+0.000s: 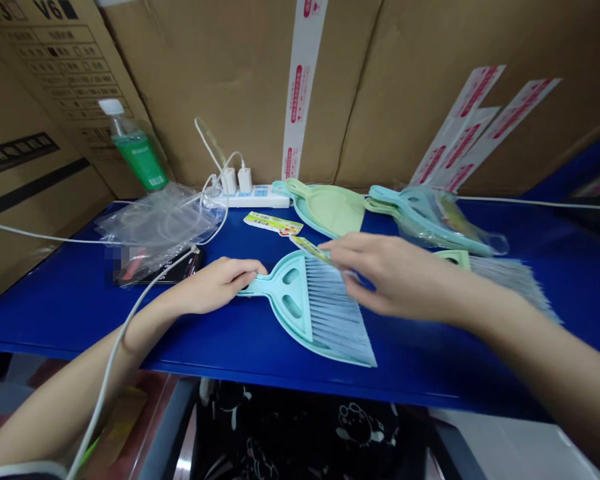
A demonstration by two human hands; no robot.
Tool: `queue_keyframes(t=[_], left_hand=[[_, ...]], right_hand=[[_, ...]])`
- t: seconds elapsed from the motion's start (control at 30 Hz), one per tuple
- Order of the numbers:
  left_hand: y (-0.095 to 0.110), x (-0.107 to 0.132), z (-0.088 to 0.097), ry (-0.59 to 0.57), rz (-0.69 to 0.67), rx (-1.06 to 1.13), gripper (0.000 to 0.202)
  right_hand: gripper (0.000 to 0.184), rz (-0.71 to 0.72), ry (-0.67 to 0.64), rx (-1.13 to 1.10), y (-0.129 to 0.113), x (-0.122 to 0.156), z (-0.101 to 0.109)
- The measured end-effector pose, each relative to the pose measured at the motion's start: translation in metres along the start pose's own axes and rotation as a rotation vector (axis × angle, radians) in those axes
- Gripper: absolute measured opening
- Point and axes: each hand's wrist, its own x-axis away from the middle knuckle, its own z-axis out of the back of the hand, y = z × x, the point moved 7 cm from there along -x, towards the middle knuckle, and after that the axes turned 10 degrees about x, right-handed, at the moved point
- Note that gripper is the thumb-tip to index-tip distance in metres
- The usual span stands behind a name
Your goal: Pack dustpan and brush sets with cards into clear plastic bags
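Observation:
A light blue brush with pale bristles (325, 307) lies nested in a matching dustpan on the blue table (55, 300). My left hand (215, 283) is closed around the brush's handle at its left end. My right hand (390, 273) reaches over the bristles from the right, its fingers pinching a small yellow-green paper label (311, 249) at the brush's upper edge.
A green dustpan (330, 207), a bagged blue dustpan set (430, 213) and a green brush (500, 273) lie behind and to the right. A second label (273, 223), power strip (253, 195), plastic bags (155, 223), a phone (173, 272) and a green bottle (135, 150) stand left. Cardboard boxes back the table.

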Motion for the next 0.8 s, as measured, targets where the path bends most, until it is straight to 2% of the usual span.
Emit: queue_keyframes(t=[0.1, 0.27, 0.43, 0.53, 0.67, 0.8], left_hand=[[0.001, 0.000, 0.001, 0.011, 0.014, -0.015, 0.032], [0.003, 0.000, 0.001, 0.024, 0.034, -0.033, 0.035], [0.001, -0.002, 0.000, 0.007, 0.027, -0.035, 0.035], [0.000, -0.003, 0.000, 0.003, 0.026, -0.042, 0.035], [0.000, -0.004, 0.000, -0.004, 0.015, -0.041, 0.035], [0.000, -0.004, 0.000, -0.002, 0.015, -0.030, 0.034]], right_hand=[[0.026, 0.073, 0.026, 0.009, -0.017, 0.015, -0.009], [0.023, 0.077, 0.054, -0.065, -0.029, 0.024, -0.015], [0.021, 0.044, 0.033, -0.249, -0.021, 0.021, -0.020], [0.038, -0.010, 0.038, -0.183, -0.004, 0.019, -0.030], [0.069, -0.006, -0.097, -0.178, 0.005, 0.019, -0.052], [0.072, -0.020, -0.140, -0.224, 0.002, 0.023, -0.058]])
